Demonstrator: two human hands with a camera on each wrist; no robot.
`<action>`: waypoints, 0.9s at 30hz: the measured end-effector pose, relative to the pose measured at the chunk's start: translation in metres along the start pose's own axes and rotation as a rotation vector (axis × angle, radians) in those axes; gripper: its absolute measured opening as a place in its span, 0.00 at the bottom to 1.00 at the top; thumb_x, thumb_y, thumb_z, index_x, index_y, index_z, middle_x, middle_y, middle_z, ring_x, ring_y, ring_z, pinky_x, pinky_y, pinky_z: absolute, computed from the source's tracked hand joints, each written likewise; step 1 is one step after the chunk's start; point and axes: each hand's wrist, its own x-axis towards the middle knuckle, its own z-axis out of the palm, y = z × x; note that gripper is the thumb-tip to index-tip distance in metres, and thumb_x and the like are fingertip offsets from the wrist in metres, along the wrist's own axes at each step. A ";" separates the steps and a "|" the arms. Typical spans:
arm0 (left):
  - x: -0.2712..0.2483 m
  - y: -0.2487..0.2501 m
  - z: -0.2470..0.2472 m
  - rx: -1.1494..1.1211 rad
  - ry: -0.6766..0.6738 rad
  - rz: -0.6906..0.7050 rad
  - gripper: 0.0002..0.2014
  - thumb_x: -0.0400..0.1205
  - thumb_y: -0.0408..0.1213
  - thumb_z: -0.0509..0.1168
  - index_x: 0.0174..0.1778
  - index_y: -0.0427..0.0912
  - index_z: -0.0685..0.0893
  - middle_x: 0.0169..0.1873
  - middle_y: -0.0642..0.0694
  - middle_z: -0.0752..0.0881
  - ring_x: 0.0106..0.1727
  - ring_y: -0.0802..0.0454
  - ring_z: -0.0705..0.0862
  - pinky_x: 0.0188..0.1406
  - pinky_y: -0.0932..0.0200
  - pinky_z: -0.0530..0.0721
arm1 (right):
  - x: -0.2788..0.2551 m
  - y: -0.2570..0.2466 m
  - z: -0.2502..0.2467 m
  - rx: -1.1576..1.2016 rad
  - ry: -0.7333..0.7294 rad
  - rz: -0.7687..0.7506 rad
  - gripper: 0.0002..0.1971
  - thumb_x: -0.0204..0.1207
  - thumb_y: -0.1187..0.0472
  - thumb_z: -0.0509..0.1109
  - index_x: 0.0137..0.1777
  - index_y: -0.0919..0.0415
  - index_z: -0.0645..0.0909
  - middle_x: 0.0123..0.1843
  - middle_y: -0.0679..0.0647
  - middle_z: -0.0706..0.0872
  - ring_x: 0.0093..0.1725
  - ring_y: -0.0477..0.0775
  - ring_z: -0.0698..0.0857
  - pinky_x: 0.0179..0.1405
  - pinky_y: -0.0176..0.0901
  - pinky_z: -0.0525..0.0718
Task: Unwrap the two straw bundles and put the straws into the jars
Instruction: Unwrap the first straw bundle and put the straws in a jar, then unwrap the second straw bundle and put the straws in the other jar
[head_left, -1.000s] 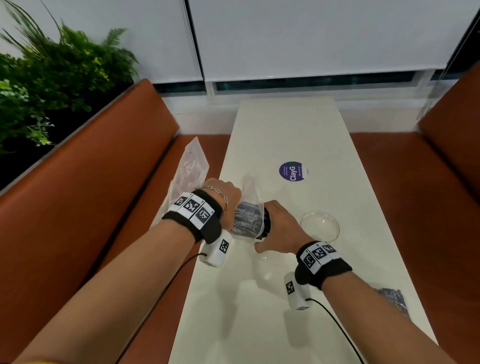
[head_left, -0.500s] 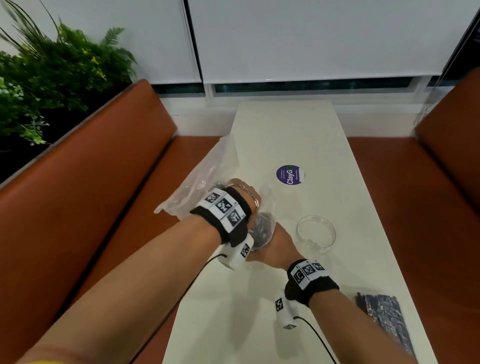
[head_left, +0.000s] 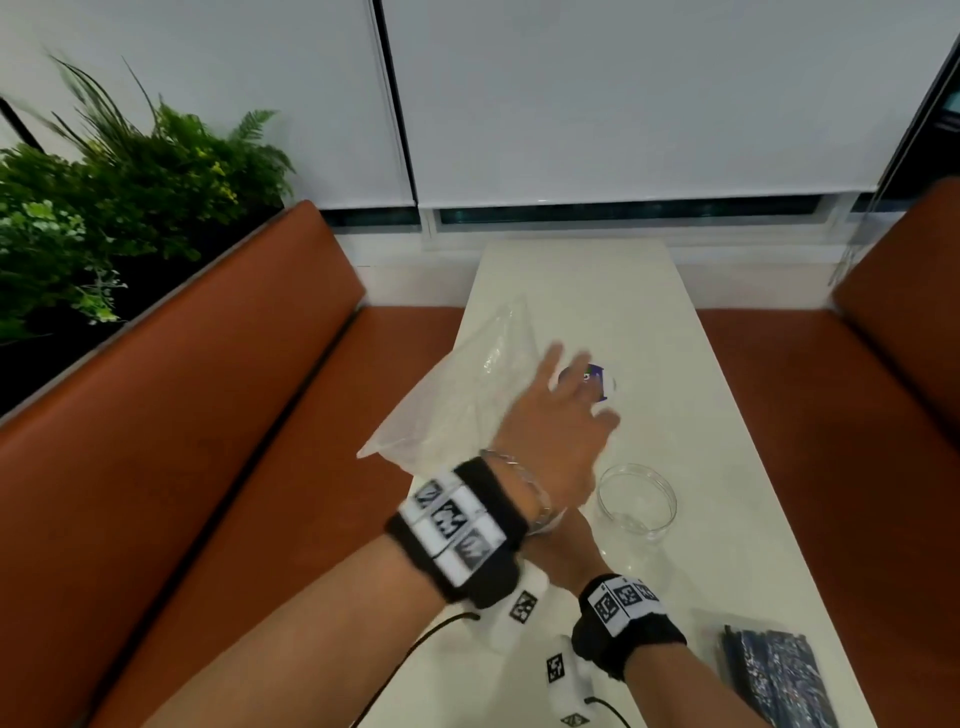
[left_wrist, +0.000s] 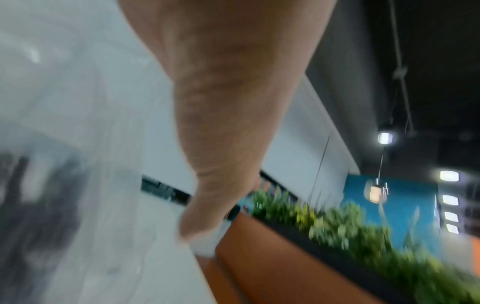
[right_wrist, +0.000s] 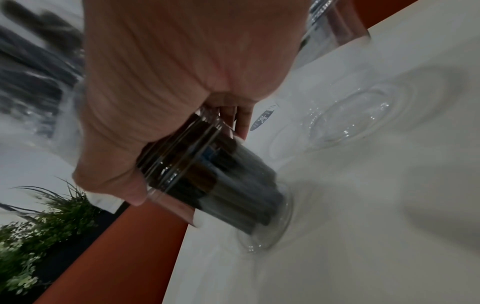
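My left hand (head_left: 582, 389) reaches forward over the table with fingers spread, lying against the clear plastic wrapper (head_left: 457, 410), which billows to its left. In the blurred left wrist view only the straight thumb (left_wrist: 221, 144) shows. My right hand (head_left: 566, 545) is mostly hidden under the left wrist. In the right wrist view that hand (right_wrist: 182, 162) grips a tilted glass jar (right_wrist: 262, 230) full of dark straws (right_wrist: 233, 185), its base on the table. An empty glass jar (head_left: 636, 501) stands just to the right. A second wrapped straw bundle (head_left: 774, 675) lies at the near right.
The white table (head_left: 597, 291) is long and narrow, with a purple round sticker (head_left: 597, 382) under my left fingers. Orange benches (head_left: 208, 415) flank it on both sides. A green plant (head_left: 104, 208) stands behind the left bench.
My left hand has moved forward and opened its fingers, and the wrapper has come away to the left. The right hand still holds the jar with the straws.
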 end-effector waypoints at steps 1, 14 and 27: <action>-0.013 -0.013 -0.011 -0.083 0.174 -0.069 0.32 0.84 0.55 0.68 0.86 0.50 0.75 0.89 0.42 0.70 0.94 0.36 0.57 0.93 0.32 0.41 | -0.003 -0.005 0.001 -0.044 -0.030 0.003 0.10 0.67 0.54 0.83 0.41 0.49 0.83 0.37 0.44 0.88 0.35 0.42 0.85 0.38 0.38 0.86; -0.092 -0.113 -0.012 -0.470 0.479 -0.739 0.36 0.82 0.72 0.61 0.21 0.45 0.72 0.16 0.53 0.73 0.17 0.53 0.72 0.20 0.58 0.74 | -0.009 -0.010 -0.017 0.143 0.006 -0.026 0.45 0.56 0.54 0.92 0.74 0.42 0.76 0.57 0.37 0.90 0.59 0.44 0.91 0.62 0.45 0.89; -0.205 -0.064 -0.019 -1.596 0.586 -1.033 0.25 0.81 0.63 0.73 0.32 0.44 0.85 0.21 0.51 0.78 0.24 0.50 0.74 0.23 0.62 0.77 | -0.120 -0.066 -0.112 0.687 -0.446 -0.262 0.66 0.57 0.49 0.95 0.91 0.43 0.58 0.85 0.57 0.78 0.83 0.66 0.79 0.80 0.79 0.75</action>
